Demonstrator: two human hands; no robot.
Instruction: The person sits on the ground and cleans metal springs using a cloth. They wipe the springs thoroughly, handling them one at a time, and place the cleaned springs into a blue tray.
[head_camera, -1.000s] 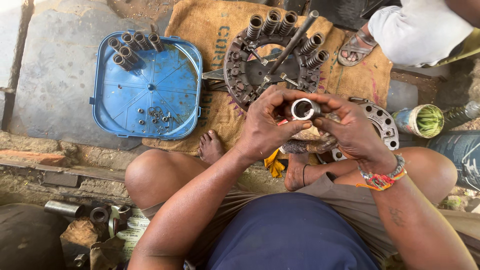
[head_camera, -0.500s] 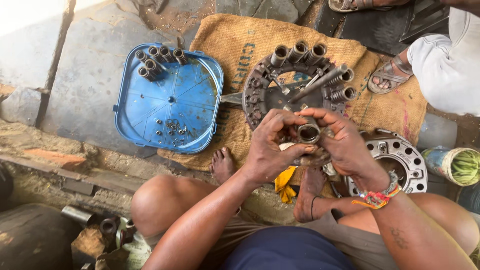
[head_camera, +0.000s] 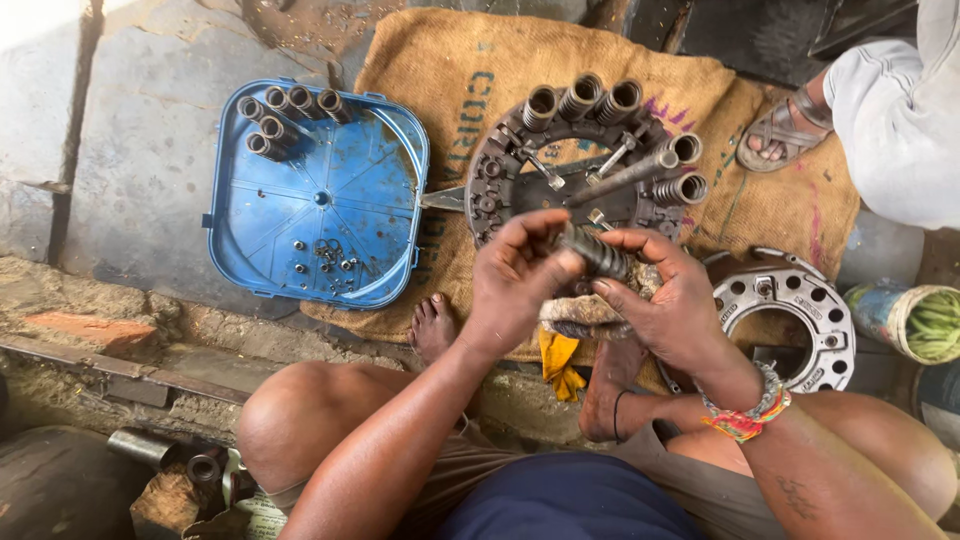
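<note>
Both hands hold one dark coil spring (head_camera: 596, 252) in front of me, above a dirty rag (head_camera: 585, 315). My left hand (head_camera: 515, 275) pinches its near end with thumb and fingers. My right hand (head_camera: 665, 300), with a coloured thread bracelet at the wrist, cups its far end from below. Just beyond them a round clutch pressure plate (head_camera: 490, 180) lies on burlap sacking (head_camera: 440, 70), with several springs standing upright around its rim and a metal bar across it.
A blue plastic lid (head_camera: 375, 230) to the left holds several springs at its far corner and small nuts near its middle. A silver ring-shaped cover plate (head_camera: 825, 330) lies at the right. Another person's sandalled foot (head_camera: 775, 135) rests at the far right.
The spring has turned from end-on, showing its round opening, to lying sideways between my hands. The view has shifted, so everything sits lower and more to the right in the picture.
</note>
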